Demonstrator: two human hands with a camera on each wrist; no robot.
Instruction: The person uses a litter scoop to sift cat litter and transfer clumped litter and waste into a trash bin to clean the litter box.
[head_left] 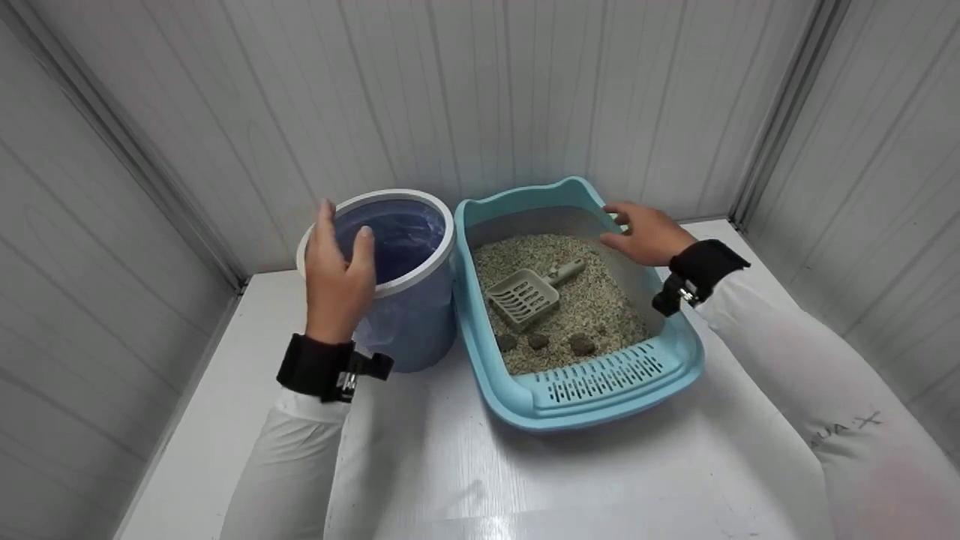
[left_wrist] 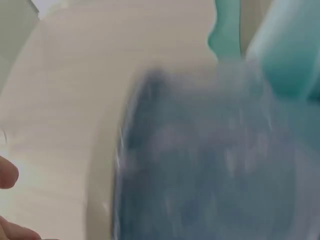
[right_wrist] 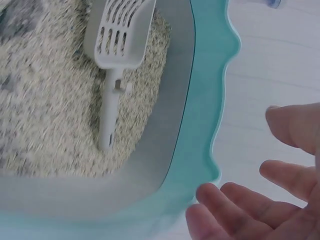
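A person's right hand (head_left: 649, 234) hovers with its grip wide and empty, fingers spread, at the far right rim of a teal litter tray (head_left: 615, 401) on a white tabletop (head_left: 450, 465). The scoop (head_left: 529, 292) lies on the litter inside the tray, toward the tray's middle and to the left of that hand. Its long axis runs diagonally: the slotted head points toward the tray's near left, the handle (head_left: 568, 270) toward the far right, so the handle end is the part closest to the right hand. Dark clumps (head_left: 559, 343) sit in the litter at the tray's near end. The left hand (head_left: 337, 281), fingers straight and holding nothing, rests at the near rim of a lined bin (head_left: 409, 300) just left of the tray, farther from the scoop.
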